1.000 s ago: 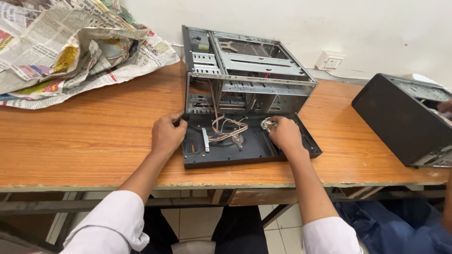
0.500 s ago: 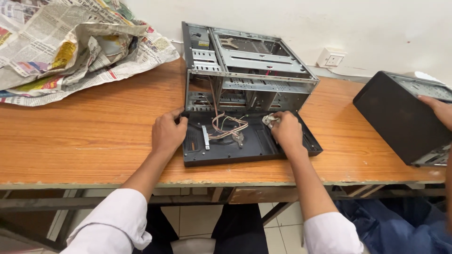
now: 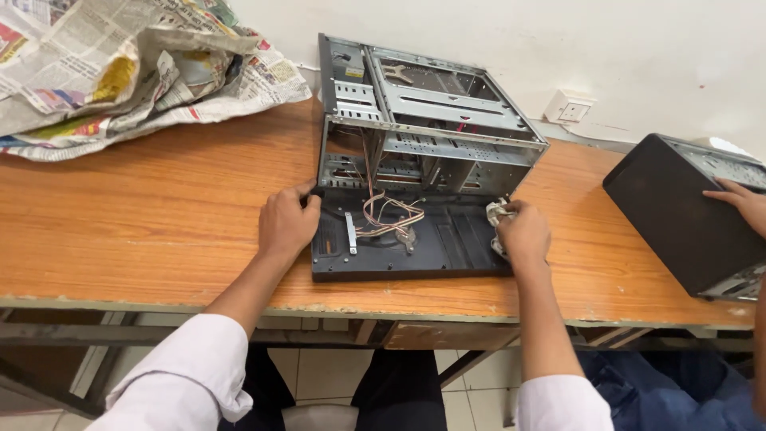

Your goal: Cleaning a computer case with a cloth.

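- The wooden table [image 3: 144,223] takes up most of the view, running left to right along a white wall [image 3: 638,48].
- On it sits an open computer case [image 3: 423,128], bare metal frame, lying on its side. Its long axis runs from the near table edge back toward the wall, and the open side faces up and toward the person.
- The case's dark bottom panel [image 3: 431,243] lies flat nearest the table edge, with a loose bunch of coloured wires [image 3: 387,215] curling across it.
- Off to the far left there's a crumpled heap of newspaper [image 3: 120,72], well apart from the case.
- On the right end of the table is a second case, black [image 3: 678,211], tilted at an angle, with another person's hand [image 3: 738,199] resting flat on its top.
- The left hand [image 3: 286,225] is at the left edge of the open case, fingers curled in narrow and gripping the rim where the frame meets the dark panel.
- The right hand [image 3: 523,235] is at the right edge of the dark panel, fingers closed around a small wad of pale cloth [image 3: 496,212] that's pressed against the case's corner.
- There's a small wall socket [image 3: 570,106] just behind the case.
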